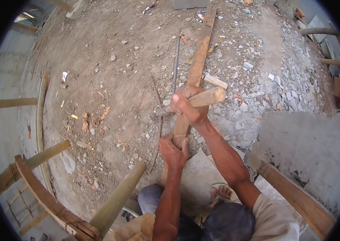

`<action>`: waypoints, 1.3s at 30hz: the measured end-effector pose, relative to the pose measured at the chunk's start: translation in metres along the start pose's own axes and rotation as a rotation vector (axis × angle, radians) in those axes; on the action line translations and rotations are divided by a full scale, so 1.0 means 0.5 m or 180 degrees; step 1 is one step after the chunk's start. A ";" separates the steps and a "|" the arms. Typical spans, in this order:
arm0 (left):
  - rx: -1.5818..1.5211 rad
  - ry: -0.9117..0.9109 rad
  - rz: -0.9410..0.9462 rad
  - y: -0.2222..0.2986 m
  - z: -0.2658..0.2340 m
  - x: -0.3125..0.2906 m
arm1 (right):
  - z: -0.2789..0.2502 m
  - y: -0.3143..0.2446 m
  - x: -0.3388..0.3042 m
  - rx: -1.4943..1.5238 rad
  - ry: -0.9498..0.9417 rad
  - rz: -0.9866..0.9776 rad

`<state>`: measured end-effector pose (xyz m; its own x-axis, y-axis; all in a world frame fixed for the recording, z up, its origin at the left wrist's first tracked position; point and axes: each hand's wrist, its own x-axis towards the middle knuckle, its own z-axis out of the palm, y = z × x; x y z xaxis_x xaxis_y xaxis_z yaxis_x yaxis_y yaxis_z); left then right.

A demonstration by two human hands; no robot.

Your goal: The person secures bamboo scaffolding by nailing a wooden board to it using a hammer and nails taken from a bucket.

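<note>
The right hand (192, 107) is closed firmly round the handle of a wooden-handled hammer (209, 97), its metal head pointing left; the left hand (173, 152) is clamped over the near part of a long wooden plank (199, 60), which lies on the ground beneath both hands and runs away from the person; a thin metal rod (176, 64) lies just left of the plank, a short wood offcut (216, 81) just right; the ground (109, 92) is bare brown dirt, thick with pale rubble rightward; farther out stand a grey wall (7, 80) at left, round wooden poles (120, 197) and a concrete slab (310, 148) at right; print on a small wrapper (200, 16) is too small to read.
</note>
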<state>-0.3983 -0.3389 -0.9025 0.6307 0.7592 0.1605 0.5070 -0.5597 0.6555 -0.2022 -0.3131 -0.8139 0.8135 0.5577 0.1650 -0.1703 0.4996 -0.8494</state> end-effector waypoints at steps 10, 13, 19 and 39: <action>0.0041 -0.0024 -0.0066 0.000 -0.005 0.004 | -0.237 0.041 0.259 0.1441 0.2467 0.0908; -0.0024 -0.0012 -0.0078 -0.006 -0.016 0.003 | -0.199 0.032 0.236 0.1332 0.2346 0.0852; -0.0037 0.0039 -0.0137 -0.006 -0.019 0.006 | -0.113 -0.054 0.128 0.0979 0.1470 0.0365; 0.0014 0.0073 -0.0141 -0.013 -0.012 0.007 | -0.043 -0.048 0.145 0.0191 0.1238 0.0551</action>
<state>-0.4029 -0.3307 -0.9015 0.5940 0.7906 0.1485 0.5366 -0.5269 0.6591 -0.1271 -0.2988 -0.7923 0.9171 0.3512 -0.1885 -0.3455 0.4645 -0.8154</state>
